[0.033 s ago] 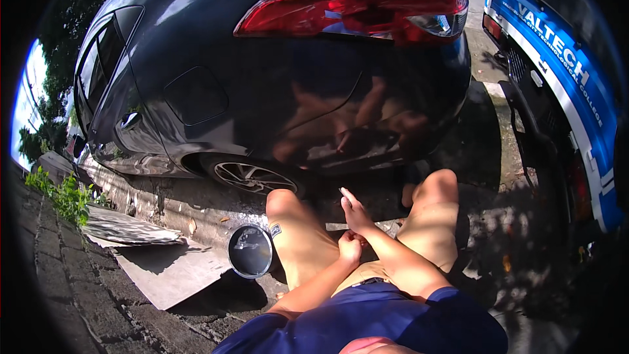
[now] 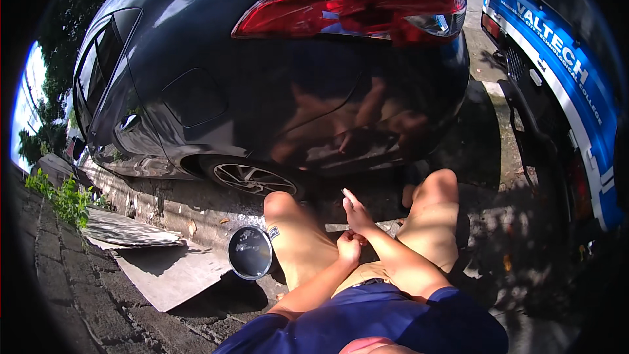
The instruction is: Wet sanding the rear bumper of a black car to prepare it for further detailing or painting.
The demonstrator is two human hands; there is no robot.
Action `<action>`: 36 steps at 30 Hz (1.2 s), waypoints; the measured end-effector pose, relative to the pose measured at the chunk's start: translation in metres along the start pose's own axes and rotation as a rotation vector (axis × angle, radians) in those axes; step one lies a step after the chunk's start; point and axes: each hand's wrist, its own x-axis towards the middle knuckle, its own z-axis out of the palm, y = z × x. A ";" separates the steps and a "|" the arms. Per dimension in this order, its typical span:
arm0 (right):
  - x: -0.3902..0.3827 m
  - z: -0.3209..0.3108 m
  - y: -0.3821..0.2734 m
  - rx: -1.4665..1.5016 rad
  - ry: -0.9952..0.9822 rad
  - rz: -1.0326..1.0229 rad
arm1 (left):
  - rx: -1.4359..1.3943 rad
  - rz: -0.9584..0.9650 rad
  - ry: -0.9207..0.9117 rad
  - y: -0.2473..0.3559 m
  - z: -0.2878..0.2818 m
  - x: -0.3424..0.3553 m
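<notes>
My right hand is held out over the gap between my knees, its fingers stretched and close together, pointing toward the car. Bright sunlight washes out the fingertips, and I see nothing gripped there. Just below it, beside the right wrist, my left hand is curled closed; whatever its fingers hold, if anything, is hidden. Facing me is the glossy dark car, which mirrors my arms and knees in its rear side panel. Its red tail light and rear wheel stay apart from both hands.
A dark bucket stands beside my left knee. Flat boards lie left of it along a brick edge with green weeds. At the right is the back of a blue and white vehicle.
The view has shifted very slightly. Both hands keep the same pose and place between the knees.
</notes>
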 end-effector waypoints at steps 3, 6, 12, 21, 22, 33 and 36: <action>-0.002 -0.007 0.005 -0.068 -0.025 0.122 | 0.031 0.071 0.075 0.005 0.000 0.012; -0.002 -0.011 -0.005 -0.096 -0.109 0.163 | 0.010 -0.020 0.058 0.012 -0.001 0.014; 0.020 -0.036 -0.148 -0.426 -0.157 -0.621 | 0.318 0.188 -0.069 0.005 -0.012 0.016; 0.102 -0.127 -0.290 -1.248 0.073 -1.143 | 0.673 0.517 -0.507 0.126 -0.017 -0.048; 0.109 -0.139 -0.286 -1.359 0.081 -1.112 | 0.755 0.597 -0.645 0.149 -0.024 -0.063; 0.166 -0.073 -0.357 -1.523 0.106 -1.318 | 0.754 0.351 -1.135 0.148 -0.069 -0.094; 0.171 -0.068 -0.356 -1.532 0.084 -1.319 | 0.870 0.362 -1.256 0.157 -0.058 -0.097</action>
